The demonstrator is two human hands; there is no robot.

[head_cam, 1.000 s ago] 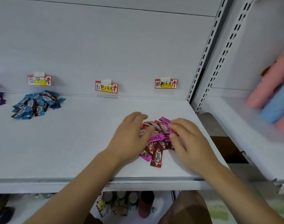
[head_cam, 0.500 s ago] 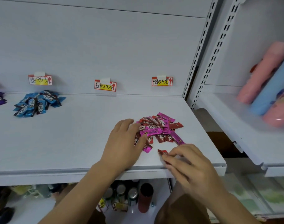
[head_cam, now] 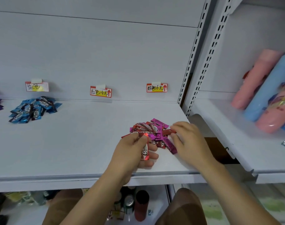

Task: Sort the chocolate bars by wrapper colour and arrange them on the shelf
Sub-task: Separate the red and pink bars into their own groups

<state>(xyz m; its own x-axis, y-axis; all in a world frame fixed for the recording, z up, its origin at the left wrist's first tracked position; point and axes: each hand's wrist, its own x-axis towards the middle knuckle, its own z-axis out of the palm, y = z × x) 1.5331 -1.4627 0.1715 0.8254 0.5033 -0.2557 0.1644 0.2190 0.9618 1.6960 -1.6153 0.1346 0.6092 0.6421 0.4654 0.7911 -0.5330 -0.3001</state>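
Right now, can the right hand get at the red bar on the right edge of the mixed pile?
Probably yes. The right hand is beside the mixed pile, fingertips almost at the red bar, and nothing lies between them.

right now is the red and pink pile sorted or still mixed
Still mixed: red and pink bars overlap in one pile, while the left hand holds one red bar.

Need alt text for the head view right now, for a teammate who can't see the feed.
Left hand grips a red chocolate bar above a white shelf, while the right hand touches a mixed pile of red and pink bars. A sorted blue pile lies far left, below handwritten price tags on the back wall.
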